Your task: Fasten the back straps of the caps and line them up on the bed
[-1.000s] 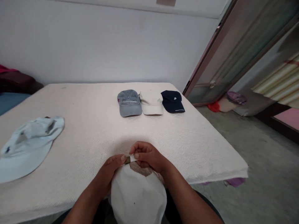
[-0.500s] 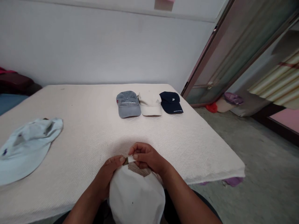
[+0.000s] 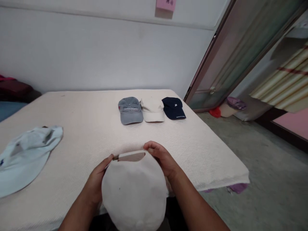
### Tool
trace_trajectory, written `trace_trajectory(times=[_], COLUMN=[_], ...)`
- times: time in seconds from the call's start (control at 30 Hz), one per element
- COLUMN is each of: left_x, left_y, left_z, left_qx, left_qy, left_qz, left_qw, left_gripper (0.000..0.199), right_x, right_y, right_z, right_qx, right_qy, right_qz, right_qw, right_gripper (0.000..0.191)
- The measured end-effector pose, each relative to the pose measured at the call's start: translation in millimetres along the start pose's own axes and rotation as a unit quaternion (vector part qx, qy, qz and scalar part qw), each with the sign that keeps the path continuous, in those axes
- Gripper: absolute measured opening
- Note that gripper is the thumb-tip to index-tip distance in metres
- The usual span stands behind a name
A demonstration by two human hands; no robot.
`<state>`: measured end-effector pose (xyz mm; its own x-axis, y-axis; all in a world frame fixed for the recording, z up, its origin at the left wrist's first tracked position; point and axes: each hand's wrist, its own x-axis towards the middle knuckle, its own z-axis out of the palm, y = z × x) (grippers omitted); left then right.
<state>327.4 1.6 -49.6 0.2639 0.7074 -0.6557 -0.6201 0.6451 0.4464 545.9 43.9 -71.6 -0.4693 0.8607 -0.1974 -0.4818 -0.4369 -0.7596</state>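
Note:
Between my hands is a white baseball cap (image 3: 134, 192), its back strap and the gap above the strap's opening facing away from me. My left hand (image 3: 97, 176) grips the cap's left side, thumb and fingers at the strap's buckle (image 3: 115, 157). On the other side, my right hand (image 3: 160, 157) pinches the rim near the strap's right end. The strap (image 3: 132, 153) runs across the opening, joined at both ends. The cap's brim is out of sight.
A grey cap (image 3: 130, 110), a beige cap (image 3: 152, 110) and a navy cap (image 3: 174, 108) lie in a row at the back of the covered bed (image 3: 84, 128). A pale blue cap (image 3: 29, 154) lies at left. A wall (image 3: 96, 54) stands behind; floor (image 3: 267, 166) shows at right.
My hands have moved apart along the cap's back. The strap, whose end was held between my fingers, now spans the opening. The cap has turned and come up a little.

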Motion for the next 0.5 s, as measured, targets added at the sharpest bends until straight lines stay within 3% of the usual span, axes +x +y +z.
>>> trace_trajectory(times=[0.27, 0.4, 0.5], left_x=[-1.3, 6.8, 17.4], left_y=[-12.9, -8.5, 2.4], left_z=[10.9, 9.9, 3.6], left_qx=[0.057, 0.012, -0.051], left_qy=[-0.036, -0.012, -0.006], left_qz=[-0.002, 0.041, 0.064], left_qw=[0.998, 0.999, 0.997], left_gripper=[0.023, 0.026, 0.031], right_x=[2.4, 4.2, 6.7], right_y=[-10.2, -6.4, -1.6], right_z=[-10.0, -11.1, -9.3], right_qx=[0.102, 0.092, 0.082], right_qy=[0.099, 0.125, 0.11], right_qz=[-0.08, -0.064, -0.053], right_qw=[0.987, 0.986, 0.989], right_gripper=[0.021, 0.023, 0.023])
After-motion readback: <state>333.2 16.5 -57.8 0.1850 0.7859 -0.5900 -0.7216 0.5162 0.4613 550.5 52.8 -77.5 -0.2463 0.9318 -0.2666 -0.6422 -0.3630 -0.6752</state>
